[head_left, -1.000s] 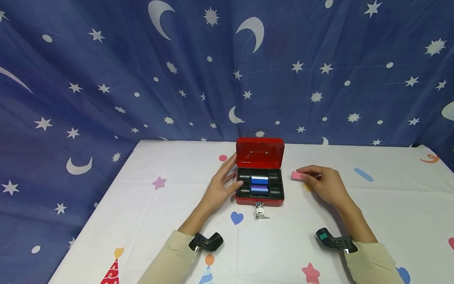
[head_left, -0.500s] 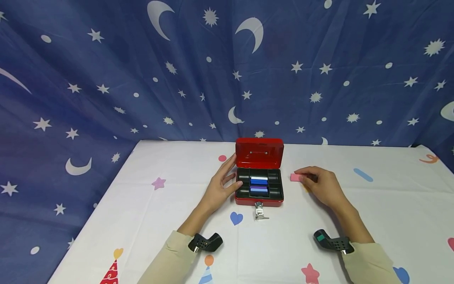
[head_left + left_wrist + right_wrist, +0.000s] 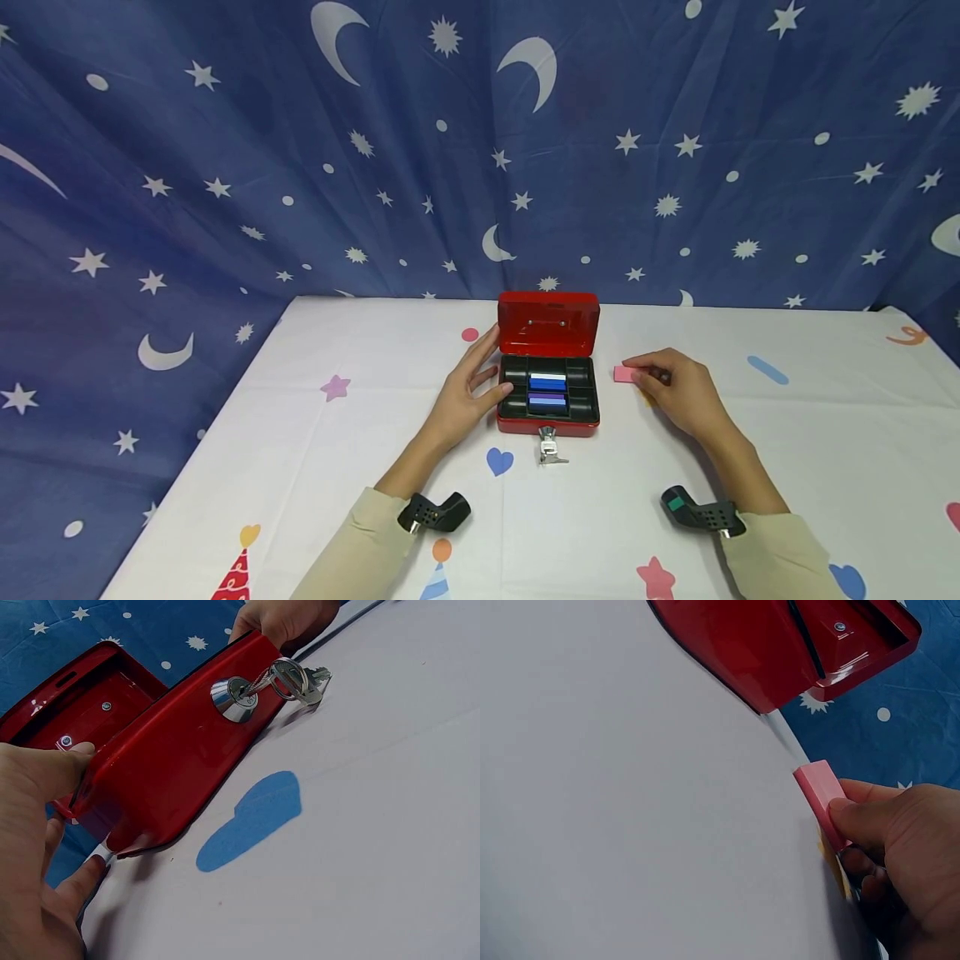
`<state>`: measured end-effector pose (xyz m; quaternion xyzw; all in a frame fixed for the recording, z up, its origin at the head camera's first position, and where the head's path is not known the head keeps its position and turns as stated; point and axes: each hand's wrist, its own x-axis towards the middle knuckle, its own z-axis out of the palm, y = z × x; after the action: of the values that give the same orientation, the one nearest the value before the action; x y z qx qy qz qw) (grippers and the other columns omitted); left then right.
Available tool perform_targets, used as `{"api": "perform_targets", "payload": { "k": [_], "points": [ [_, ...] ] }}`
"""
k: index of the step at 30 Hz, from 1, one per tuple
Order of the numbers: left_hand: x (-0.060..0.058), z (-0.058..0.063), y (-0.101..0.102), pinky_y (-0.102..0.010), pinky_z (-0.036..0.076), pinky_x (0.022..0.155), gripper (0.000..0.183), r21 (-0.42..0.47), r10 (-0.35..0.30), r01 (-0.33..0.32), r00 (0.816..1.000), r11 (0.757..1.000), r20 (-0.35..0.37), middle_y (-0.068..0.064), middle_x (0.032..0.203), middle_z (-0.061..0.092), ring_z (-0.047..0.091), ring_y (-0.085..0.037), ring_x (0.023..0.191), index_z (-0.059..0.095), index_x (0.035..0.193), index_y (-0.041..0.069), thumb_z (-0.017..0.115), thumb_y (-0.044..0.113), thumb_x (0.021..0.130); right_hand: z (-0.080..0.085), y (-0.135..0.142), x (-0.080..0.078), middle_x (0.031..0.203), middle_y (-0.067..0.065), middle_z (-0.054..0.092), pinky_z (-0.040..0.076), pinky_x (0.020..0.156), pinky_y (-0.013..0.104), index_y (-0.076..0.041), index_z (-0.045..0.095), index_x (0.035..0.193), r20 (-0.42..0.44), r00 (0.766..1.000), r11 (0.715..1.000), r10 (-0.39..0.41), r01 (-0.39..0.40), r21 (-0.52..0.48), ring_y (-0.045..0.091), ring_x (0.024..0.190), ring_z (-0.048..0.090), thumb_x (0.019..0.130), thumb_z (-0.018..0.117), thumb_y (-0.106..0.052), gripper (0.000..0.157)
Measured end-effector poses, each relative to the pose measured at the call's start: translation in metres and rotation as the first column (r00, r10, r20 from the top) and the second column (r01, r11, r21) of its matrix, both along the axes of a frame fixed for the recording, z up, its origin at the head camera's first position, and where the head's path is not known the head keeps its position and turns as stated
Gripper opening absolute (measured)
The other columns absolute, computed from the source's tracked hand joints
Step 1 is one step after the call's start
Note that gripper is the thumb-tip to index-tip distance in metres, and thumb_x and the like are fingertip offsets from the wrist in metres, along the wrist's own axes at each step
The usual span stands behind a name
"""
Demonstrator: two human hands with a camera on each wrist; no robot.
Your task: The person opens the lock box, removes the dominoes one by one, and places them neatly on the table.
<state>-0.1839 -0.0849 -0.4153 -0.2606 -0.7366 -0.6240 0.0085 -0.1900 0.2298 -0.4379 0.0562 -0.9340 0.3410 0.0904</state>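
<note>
A red cash box [image 3: 549,427] stands on the table with its lid [image 3: 547,323] raised. Its black tray [image 3: 515,406] holds small blue, white and purple blocks [image 3: 547,392] in the middle compartments. My left hand [image 3: 465,398] rests along the box's left side, thumb over the rim and fingers extended down the outside. To the right of the box, my right hand [image 3: 686,393] pinches a pink rectangular block [image 3: 819,791] between thumb and fingers. The block's far end is hidden inside the hand.
Keys [image 3: 298,681] hang from the lock [image 3: 234,700] on the box's front. A white cloth with printed shapes, such as a blue heart [image 3: 500,461], covers the table. Behind hangs a blue curtain [image 3: 420,125] with stars and moons.
My right hand has shifted very slightly left with the pink block still pinched in it. The left hand and the cash box stay put.
</note>
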Motion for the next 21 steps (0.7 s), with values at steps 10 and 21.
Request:
{"api": "perform_targets", "payload": {
  "k": [10,21],
  "points": [
    [0.0004,0.0008,0.0005,-0.053,0.036,0.103,0.073,0.009,-0.003,0.003,1.000,1.000,-0.001,-0.011,0.155,0.024,0.032,-0.032,0.137,0.027,0.151,0.004,0.064,-0.003,0.088,0.0009,-0.0004,0.0017,0.095,0.010,0.055,0.046,0.063,0.028,-0.006,0.073,0.107,-0.023,1.000,1.000,0.002,-0.002,-0.002,0.023,0.080,0.049,0.088,0.069,-0.006,0.020],
    [0.0001,0.0001,0.0003,-0.053,0.036,0.103,0.073,0.007,-0.002,0.002,1.000,1.000,-0.001,-0.011,0.155,0.024,0.032,-0.034,0.136,0.026,0.151,0.004,0.064,-0.002,0.088,-0.0003,-0.0008,0.0009,0.093,0.012,0.057,0.045,0.065,0.033,-0.004,0.072,0.106,-0.050,0.999,1.000,-0.003,0.003,0.010,0.024,0.079,0.049,0.087,0.069,-0.007,0.019]
  ]
}}
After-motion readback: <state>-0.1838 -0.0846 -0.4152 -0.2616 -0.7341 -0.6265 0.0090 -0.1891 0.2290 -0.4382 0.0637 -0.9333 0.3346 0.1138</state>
